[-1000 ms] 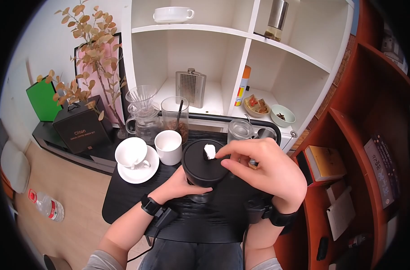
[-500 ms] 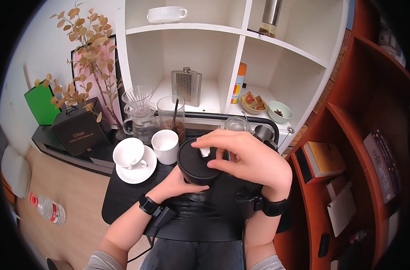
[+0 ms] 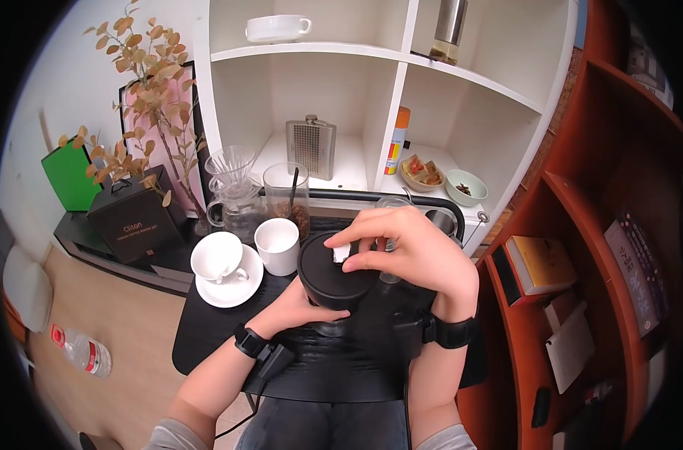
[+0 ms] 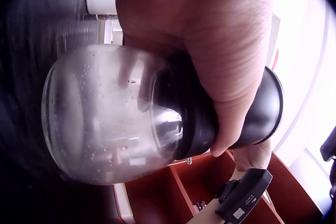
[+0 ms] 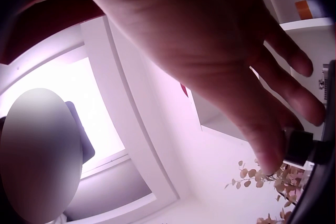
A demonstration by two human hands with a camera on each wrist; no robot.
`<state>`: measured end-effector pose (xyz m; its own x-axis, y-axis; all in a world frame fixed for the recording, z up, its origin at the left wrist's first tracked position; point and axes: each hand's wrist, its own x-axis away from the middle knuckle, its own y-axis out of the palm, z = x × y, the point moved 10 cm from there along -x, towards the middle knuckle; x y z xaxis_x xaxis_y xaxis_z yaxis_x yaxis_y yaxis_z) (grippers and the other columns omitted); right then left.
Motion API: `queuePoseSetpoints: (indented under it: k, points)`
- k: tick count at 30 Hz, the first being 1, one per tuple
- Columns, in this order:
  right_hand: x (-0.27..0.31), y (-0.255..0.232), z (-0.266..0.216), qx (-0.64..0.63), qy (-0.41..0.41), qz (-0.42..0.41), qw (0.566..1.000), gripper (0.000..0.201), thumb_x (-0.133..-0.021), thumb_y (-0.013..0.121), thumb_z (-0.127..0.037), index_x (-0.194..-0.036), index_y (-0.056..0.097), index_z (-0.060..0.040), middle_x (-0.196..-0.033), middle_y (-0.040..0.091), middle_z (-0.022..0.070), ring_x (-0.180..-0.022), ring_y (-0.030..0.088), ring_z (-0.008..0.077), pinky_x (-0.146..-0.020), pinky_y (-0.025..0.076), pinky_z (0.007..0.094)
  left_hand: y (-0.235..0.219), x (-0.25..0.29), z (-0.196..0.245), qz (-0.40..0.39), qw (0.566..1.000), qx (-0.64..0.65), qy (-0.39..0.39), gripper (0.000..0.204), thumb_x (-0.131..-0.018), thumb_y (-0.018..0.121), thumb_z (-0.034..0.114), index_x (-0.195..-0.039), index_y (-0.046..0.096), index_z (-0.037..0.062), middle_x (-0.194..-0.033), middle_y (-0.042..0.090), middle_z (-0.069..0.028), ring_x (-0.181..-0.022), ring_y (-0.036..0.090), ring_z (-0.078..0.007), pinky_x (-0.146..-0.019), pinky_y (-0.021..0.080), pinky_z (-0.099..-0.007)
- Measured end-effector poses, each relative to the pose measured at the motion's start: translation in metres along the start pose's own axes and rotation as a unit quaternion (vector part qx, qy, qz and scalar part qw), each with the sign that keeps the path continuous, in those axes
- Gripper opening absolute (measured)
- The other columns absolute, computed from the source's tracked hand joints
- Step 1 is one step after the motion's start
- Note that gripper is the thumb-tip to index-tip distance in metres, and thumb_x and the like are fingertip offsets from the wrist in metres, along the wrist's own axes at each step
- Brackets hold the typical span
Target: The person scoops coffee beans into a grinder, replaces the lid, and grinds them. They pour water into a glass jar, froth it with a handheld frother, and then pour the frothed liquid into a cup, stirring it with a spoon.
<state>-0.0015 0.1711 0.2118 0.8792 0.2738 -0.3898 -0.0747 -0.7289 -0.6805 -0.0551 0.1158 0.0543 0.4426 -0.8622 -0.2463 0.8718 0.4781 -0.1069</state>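
A black-topped grinder-like vessel (image 3: 328, 281) with a clear glass base (image 4: 105, 113) stands upright on the black table; droplets cling to the glass. My left hand (image 3: 290, 309) grips its black neck, thumb across the near side. On the flat round lid is a small knob (image 3: 340, 253), white on top and black below. My right hand (image 3: 412, 251) pinches this knob between thumb and fingers, and in the right wrist view the knob's dark side (image 5: 299, 148) shows at the fingertips. A white mug (image 3: 278, 247) is just left of the lid.
A white cup (image 3: 217, 255) sits on a saucer (image 3: 229, 298) at the left. Behind are a glass dripper and server (image 3: 235, 199), a tall glass with brown contents (image 3: 286, 191) and a metal cup (image 3: 441, 222). A black rail (image 3: 356, 194) edges the table before white shelves.
My right hand has moved left, from beside the knob to over it, and its thumb and fingers have closed on it. The left hand keeps its grip on the neck.
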Motion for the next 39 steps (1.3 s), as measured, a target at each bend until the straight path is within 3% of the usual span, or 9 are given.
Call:
queuePoseSetpoints:
  k: [3,9,15,18,20,24,26,31,39]
  points:
    - [-0.003,0.003,0.014,-0.043,0.018,-0.036,0.998,0.029,-0.072,0.072,-0.005,-0.101,0.07,-0.0083,-0.08,0.065,0.0038,-0.068,0.059,0.0094,-0.058,0.041,0.0239,0.005,0.0,0.003,-0.029,0.999,0.011,-0.012,0.076,-0.07,0.078,0.005,-0.133,0.035,0.004,-0.124,0.05,-0.0054,-0.115,0.048,-0.0133,-0.094,0.043,-0.0298]
    - [-0.002,0.013,0.037,-0.176,0.046,-0.098,0.978,0.028,-0.075,0.072,-0.008,-0.102,0.07,-0.0096,-0.089,0.067,-0.001,-0.07,0.055,0.0056,-0.06,0.04,0.0201,0.005,0.0,0.006,-0.027,1.0,0.001,0.002,0.073,-0.07,0.077,0.004,-0.131,0.037,0.0041,-0.121,0.052,-0.0047,-0.113,0.048,-0.0123,-0.093,0.044,-0.0291]
    - [-0.003,0.013,0.029,-0.131,0.005,-0.093,0.987,0.034,-0.075,0.071,-0.009,-0.109,0.064,-0.0074,-0.091,0.066,0.0011,-0.071,0.056,0.0075,-0.061,0.042,0.0211,0.004,0.002,0.0,-0.013,0.998,0.044,-0.039,0.07,-0.067,0.08,0.007,-0.127,0.045,0.0015,-0.123,0.052,-0.006,-0.115,0.047,-0.0156,-0.098,0.039,-0.0314]
    - [-0.002,0.012,0.023,-0.069,0.01,-0.073,0.995,0.034,-0.074,0.072,-0.011,-0.106,0.061,-0.005,-0.087,0.064,0.0034,-0.07,0.057,0.01,-0.061,0.044,0.023,0.003,0.001,0.0,-0.009,0.998,0.042,-0.035,0.072,-0.067,0.08,0.007,-0.129,0.043,0.002,-0.125,0.05,-0.006,-0.116,0.047,-0.0156,-0.099,0.038,-0.0314]
    - [-0.001,0.011,0.021,-0.045,0.013,-0.058,0.997,0.033,-0.074,0.072,-0.011,-0.103,0.06,-0.0041,-0.084,0.063,0.0043,-0.069,0.057,0.0113,-0.061,0.045,0.0241,0.001,0.0,0.005,-0.003,1.0,-0.007,0.016,0.077,-0.07,0.078,0.006,-0.133,0.035,0.0031,-0.124,0.05,-0.0058,-0.114,0.047,-0.0126,-0.094,0.043,-0.0292]
    - [-0.001,0.01,0.021,-0.006,0.034,-0.042,0.999,0.033,-0.072,0.074,-0.01,-0.102,0.061,-0.0039,-0.082,0.061,0.0026,-0.068,0.057,0.0104,-0.06,0.045,0.0244,0.002,0.001,0.003,-0.015,1.0,-0.009,0.002,0.076,-0.069,0.078,0.006,-0.133,0.036,0.003,-0.124,0.05,-0.0062,-0.114,0.047,-0.013,-0.095,0.043,-0.0297]
    - [-0.002,0.011,0.019,-0.007,0.034,-0.043,0.998,0.033,-0.073,0.074,-0.01,-0.103,0.061,-0.0042,-0.081,0.061,0.0024,-0.068,0.056,0.0103,-0.06,0.045,0.0245,0.004,0.001,-0.002,-0.032,0.999,0.008,-0.031,0.076,-0.069,0.078,0.006,-0.132,0.037,0.0029,-0.124,0.05,-0.0064,-0.115,0.047,-0.0131,-0.095,0.042,-0.0301]
    - [-0.001,0.009,0.018,-0.012,0.029,-0.052,0.998,0.034,-0.073,0.073,-0.01,-0.105,0.062,-0.0049,-0.081,0.062,0.0024,-0.067,0.055,0.0099,-0.061,0.044,0.0241,0.003,0.001,0.005,-0.017,1.0,-0.002,-0.004,0.075,-0.069,0.078,0.006,-0.132,0.037,0.003,-0.123,0.051,-0.0062,-0.114,0.048,-0.0136,-0.096,0.041,-0.0305]
    - [-0.002,0.015,0.037,-0.134,0.007,-0.105,0.985,0.04,-0.078,0.072,-0.017,-0.116,0.063,-0.0093,-0.084,0.064,0.0006,-0.067,0.05,0.0058,-0.06,0.041,0.0211,0.004,0.001,0.003,-0.027,0.999,-0.023,-0.005,0.077,-0.069,0.078,0.005,-0.133,0.035,0.0029,-0.124,0.05,-0.0058,-0.115,0.047,-0.0136,-0.097,0.041,-0.0305]
